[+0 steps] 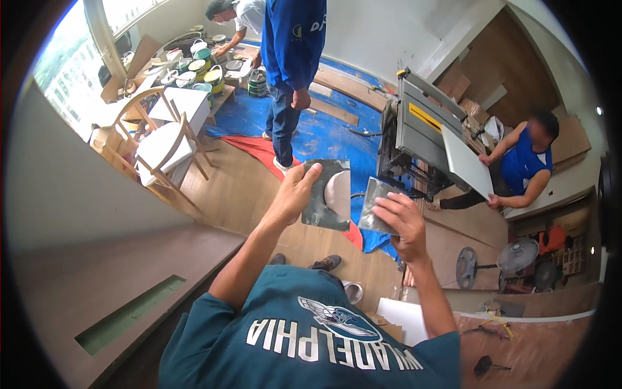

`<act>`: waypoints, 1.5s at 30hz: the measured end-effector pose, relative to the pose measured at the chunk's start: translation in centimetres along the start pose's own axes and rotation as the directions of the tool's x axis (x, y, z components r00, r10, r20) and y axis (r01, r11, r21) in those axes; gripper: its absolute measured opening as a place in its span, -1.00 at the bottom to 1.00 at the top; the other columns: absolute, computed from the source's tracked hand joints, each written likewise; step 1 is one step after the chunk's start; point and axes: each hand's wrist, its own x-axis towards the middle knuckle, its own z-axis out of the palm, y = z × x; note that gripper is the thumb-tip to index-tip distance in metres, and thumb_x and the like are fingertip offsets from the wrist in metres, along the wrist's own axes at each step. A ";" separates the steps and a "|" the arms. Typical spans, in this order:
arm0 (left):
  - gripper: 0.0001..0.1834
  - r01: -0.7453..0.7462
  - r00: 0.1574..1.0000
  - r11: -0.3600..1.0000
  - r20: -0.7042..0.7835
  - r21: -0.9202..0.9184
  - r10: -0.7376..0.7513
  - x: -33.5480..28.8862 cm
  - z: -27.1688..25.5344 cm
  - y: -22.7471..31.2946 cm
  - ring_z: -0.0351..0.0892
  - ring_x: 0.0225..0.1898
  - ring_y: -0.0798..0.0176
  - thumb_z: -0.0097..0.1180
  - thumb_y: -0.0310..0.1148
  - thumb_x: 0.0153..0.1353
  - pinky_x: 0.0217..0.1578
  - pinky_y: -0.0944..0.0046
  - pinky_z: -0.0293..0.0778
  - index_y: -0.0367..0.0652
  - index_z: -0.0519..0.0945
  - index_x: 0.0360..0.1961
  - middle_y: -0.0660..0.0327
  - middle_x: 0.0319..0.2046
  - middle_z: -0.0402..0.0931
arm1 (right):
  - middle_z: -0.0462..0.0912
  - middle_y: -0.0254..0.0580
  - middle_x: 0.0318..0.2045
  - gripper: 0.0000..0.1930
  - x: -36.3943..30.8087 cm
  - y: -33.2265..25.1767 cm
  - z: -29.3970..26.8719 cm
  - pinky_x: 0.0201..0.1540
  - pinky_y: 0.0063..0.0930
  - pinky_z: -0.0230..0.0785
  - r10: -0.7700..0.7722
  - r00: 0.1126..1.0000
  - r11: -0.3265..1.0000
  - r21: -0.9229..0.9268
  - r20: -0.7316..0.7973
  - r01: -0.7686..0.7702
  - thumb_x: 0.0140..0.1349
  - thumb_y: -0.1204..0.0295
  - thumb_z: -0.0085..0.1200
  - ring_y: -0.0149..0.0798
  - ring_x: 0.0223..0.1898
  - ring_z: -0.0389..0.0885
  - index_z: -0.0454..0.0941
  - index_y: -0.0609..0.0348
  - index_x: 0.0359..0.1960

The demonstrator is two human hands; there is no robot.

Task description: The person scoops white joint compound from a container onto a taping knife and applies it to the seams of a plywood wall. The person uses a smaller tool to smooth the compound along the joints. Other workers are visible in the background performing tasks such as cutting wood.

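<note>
A flat, square metal plate [327, 194], smeared with a mound of pale putty, is gripped at its edge by the left hand [295, 192]. A thin, dull steel scraper blade [376, 204] is pinched by the right hand [403, 220], just beside the plate, above the wooden floor [240, 188].

The right hand [403, 220] covers the lower part of the smaller metal blade [376, 201].

We see a bright, daylit room — light pours in from the window [71, 58] at upper left, which is washed out to near white. Shadows are soft and faint on the wooden floor [233, 188]. The fisheye bends straight edges toward the rim, and a black ring frames the picture — the corners are lost. The centre is fairly sharp; the edges blur slightly.
</note>
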 end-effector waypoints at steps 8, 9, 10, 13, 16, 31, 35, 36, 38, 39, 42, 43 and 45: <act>-0.71 0.002 0.994 0.792 -0.085 -0.611 -0.068 0.0 5.3 -3.9 0.67 -0.24 0.30 -0.03 -0.27 0.46 -0.22 0.24 0.64 -0.29 0.51 -0.01 0.18 -0.20 0.63 | 0.68 0.00 -0.06 -0.47 0.4 -3.9 7.0 -0.04 -0.35 0.52 0.391 0.870 0.909 0.272 -0.299 -0.316 0.09 0.74 0.08 -0.03 -0.06 0.70 0.52 0.20 0.16; -0.71 -0.047 0.992 0.826 -0.124 -0.562 -0.028 -0.1 5.7 -3.4 0.66 -0.23 0.33 -0.02 -0.27 0.45 -0.21 0.26 0.62 -0.29 0.51 0.00 0.19 -0.20 0.63 | 0.68 -0.01 -0.03 -0.45 -0.1 -2.8 6.8 -0.05 -0.35 0.54 0.385 0.888 0.915 0.227 -0.250 -0.333 0.07 0.75 0.08 -0.01 -0.05 0.70 0.52 0.19 0.17; -0.71 -0.109 0.986 0.857 -0.163 -0.504 0.029 0.0 6.0 -2.5 0.64 -0.22 0.35 0.00 -0.27 0.45 -0.20 0.29 0.60 -0.29 0.51 0.01 0.21 -0.20 0.63 | 0.67 -0.01 -0.01 -0.43 -0.4 -1.4 6.5 -0.06 -0.34 0.55 0.371 0.905 0.924 0.185 -0.210 -0.335 0.06 0.75 0.08 0.01 -0.05 0.70 0.52 0.18 0.19; -0.64 -0.398 0.904 0.852 -0.300 -0.340 0.303 0.0 6.9 -0.5 0.52 -0.25 0.45 -0.05 -0.17 0.50 -0.19 0.38 0.50 -0.29 0.50 0.03 0.29 -0.24 0.58 | 0.69 -0.15 -0.16 -0.61 -4.5 2.3 7.0 -0.22 -0.36 0.57 0.646 0.739 0.758 0.277 -0.193 -0.591 0.15 0.60 0.21 -0.21 -0.20 0.70 0.53 0.21 0.05; -0.60 -0.529 0.823 0.831 -0.344 -0.172 0.452 -0.1 6.7 0.5 0.42 -0.16 0.46 -0.12 -0.15 0.53 -0.08 0.41 0.40 -0.28 0.43 0.14 0.27 -0.12 0.52 | 0.69 -0.20 -0.19 -0.49 -2.6 1.5 4.9 -0.33 -0.48 0.57 0.846 0.490 0.445 0.785 -0.211 -0.431 0.16 0.51 0.31 -0.34 -0.25 0.69 0.43 0.15 0.15; -0.44 -0.544 0.824 0.834 0.248 0.091 0.510 -3.4 6.8 -1.7 0.45 0.19 0.16 -0.24 -0.09 0.53 0.20 0.21 0.32 -0.26 0.31 0.36 -0.06 0.16 0.46 | 0.71 -0.04 -0.11 -0.27 0.3 -0.2 1.6 -0.45 -0.61 0.61 0.842 0.534 0.242 0.830 0.078 -0.503 0.10 0.60 0.36 -0.34 -0.31 0.74 0.25 0.16 0.30; -0.45 -0.346 0.933 0.877 0.223 0.333 0.283 -4.8 4.9 -2.3 0.55 -0.10 0.31 -0.23 -0.04 0.53 0.00 0.32 0.43 -0.30 0.42 0.23 0.13 -0.20 0.55 | 0.64 -0.04 -0.02 -0.29 1.7 -0.6 0.1 -0.22 -0.55 0.60 0.814 0.576 0.334 0.875 -0.080 -0.350 0.13 0.62 0.32 -0.31 -0.08 0.66 0.25 0.17 0.32; -0.46 -0.282 0.959 0.929 0.083 0.241 0.270 -4.3 4.2 -2.9 0.54 -0.15 0.33 -0.22 -0.01 0.52 -0.05 0.32 0.45 -0.30 0.45 0.17 0.17 -0.23 0.54 | 0.63 -0.04 0.00 -0.30 2.1 -0.7 0.2 -0.15 -0.53 0.59 0.788 0.596 0.376 0.888 -0.156 -0.264 0.14 0.62 0.31 -0.31 -0.03 0.64 0.25 0.19 0.32; -0.45 -0.201 0.960 0.980 -0.198 0.012 0.199 -2.2 3.4 -4.8 0.53 -0.25 0.38 -0.21 0.05 0.51 -0.16 0.33 0.50 -0.29 0.50 0.05 0.26 -0.29 0.52 | 0.61 -0.08 0.00 -0.36 2.6 -1.6 0.3 0.01 -0.47 0.50 0.734 0.638 0.448 0.871 -0.231 -0.201 0.17 0.66 0.25 -0.29 0.01 0.59 0.28 0.26 0.29; -0.43 -0.071 0.981 0.866 -0.194 -0.495 -0.031 -1.8 3.8 -4.1 0.57 -0.27 0.37 -0.18 0.12 0.48 -0.22 0.29 0.57 -0.25 0.50 -0.04 0.28 -0.24 0.54 | 0.62 -0.08 -0.01 -0.45 3.0 -2.6 0.5 0.07 -0.44 0.46 0.652 0.679 0.603 0.773 -0.337 -0.195 0.19 0.70 0.20 -0.29 -0.01 0.60 0.37 0.33 0.24; -0.54 0.176 0.964 0.709 -0.027 -0.683 -0.266 -1.5 2.8 -2.3 0.68 -0.09 0.20 -0.13 0.00 0.49 -0.06 0.05 0.64 -0.17 0.43 0.12 0.18 -0.09 0.60 | 0.66 -0.10 -0.05 -0.68 0.8 -3.6 2.1 0.08 -0.33 0.49 0.427 0.834 0.851 0.468 -0.349 -0.240 0.28 0.66 0.13 -0.25 -0.04 0.63 0.55 0.36 0.08; -0.60 0.185 0.971 0.610 0.050 -0.771 -0.232 -1.1 2.5 -2.9 0.70 -0.11 0.18 -0.08 -0.07 0.47 -0.09 0.05 0.66 -0.15 0.44 0.11 0.15 -0.10 0.61 | 0.66 -0.08 -0.03 -0.65 1.4 -4.2 2.8 0.07 -0.32 0.49 0.377 0.873 0.873 0.435 -0.311 -0.222 0.27 0.67 0.13 -0.22 -0.03 0.64 0.54 0.35 0.10; -0.62 0.122 0.985 0.689 0.002 -0.714 -0.173 -1.3 2.8 -2.5 0.70 -0.12 0.21 -0.05 -0.10 0.47 -0.09 0.09 0.67 -0.16 0.44 0.10 0.17 -0.11 0.62 | 0.67 -0.03 -0.01 -0.59 2.6 -5.6 4.3 0.06 -0.30 0.51 0.290 0.929 0.911 0.363 -0.232 -0.194 0.24 0.69 0.13 -0.15 0.01 0.67 0.52 0.33 0.15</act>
